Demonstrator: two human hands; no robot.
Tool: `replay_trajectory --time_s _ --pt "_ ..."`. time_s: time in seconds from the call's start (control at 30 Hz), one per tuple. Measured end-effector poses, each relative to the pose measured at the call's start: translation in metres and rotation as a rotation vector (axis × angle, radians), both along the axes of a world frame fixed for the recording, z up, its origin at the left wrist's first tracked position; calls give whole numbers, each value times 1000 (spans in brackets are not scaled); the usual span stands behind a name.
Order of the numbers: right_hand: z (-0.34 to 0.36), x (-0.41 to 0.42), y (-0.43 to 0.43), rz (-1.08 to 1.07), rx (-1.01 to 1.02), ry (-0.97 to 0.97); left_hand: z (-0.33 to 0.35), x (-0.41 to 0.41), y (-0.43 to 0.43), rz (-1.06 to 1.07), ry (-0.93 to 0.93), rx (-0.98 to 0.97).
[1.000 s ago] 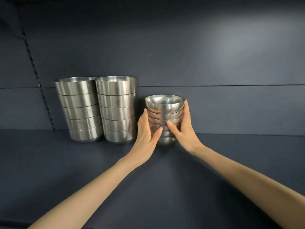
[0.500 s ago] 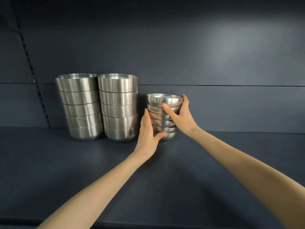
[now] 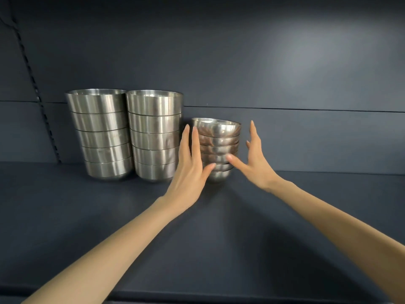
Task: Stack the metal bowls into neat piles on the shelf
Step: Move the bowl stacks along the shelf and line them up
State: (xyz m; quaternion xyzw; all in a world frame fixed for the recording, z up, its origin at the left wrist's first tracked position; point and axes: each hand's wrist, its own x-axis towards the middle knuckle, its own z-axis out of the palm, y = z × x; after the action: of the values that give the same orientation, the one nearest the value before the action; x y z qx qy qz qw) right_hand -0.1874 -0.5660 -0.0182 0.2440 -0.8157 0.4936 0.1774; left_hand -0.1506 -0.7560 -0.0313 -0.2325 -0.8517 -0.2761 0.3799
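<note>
Head view, middle of the frame: my left hand (image 3: 188, 172) is flat and released, gripping nothing. Its fingers are straight and upright along the left side of the small pile of bowls (image 3: 219, 150). Its thumb reaches right and the tip touches the lower bowls at the front. My right hand (image 3: 255, 165) is likewise released, fingers straight, spread and pointing up. Its thumb stretches left to meet the front of the pile about halfway down. Its fingers stand just clear of the pile's right side, with dark wall showing in the gap. My bare forearms run in from the bottom corners.

The small pile stands on the dark shelf (image 3: 219, 238) at the centre of the frame, between my hands. It is about six rounded metal bowls nested together. The top bowl (image 3: 217, 128) sits tilted, its rim not level with those beneath.

Just left of my left hand is the nearer tall pile (image 3: 154, 137), five larger straight-sided bowls. Close beside it, further left, is the second tall pile (image 3: 100, 134), also five. Both stand upright near the back wall (image 3: 285, 62). In the upper left a slotted rail (image 3: 28, 69) runs down the wall.
</note>
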Motion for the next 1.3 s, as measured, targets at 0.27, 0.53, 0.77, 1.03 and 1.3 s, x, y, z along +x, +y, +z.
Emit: replay_trajectory --time_s 0.27,0.53,0.77,1.03,1.3 --pt "-13 -8 -8 65 134 108 15 -8 -27 224 133 -622" --pt "-18 -21 -17 83 71 101 9 -7 -30 281 60 -662" --pt "-17 -21 -21 98 93 101 16 4 -30 248 -14 -609" --pt "-2 6 1 4 367 12 22 22 -50 189 -111 -604" --pt "17 71 20 -271 729 -63 26 56 -54 259 -159 -604"
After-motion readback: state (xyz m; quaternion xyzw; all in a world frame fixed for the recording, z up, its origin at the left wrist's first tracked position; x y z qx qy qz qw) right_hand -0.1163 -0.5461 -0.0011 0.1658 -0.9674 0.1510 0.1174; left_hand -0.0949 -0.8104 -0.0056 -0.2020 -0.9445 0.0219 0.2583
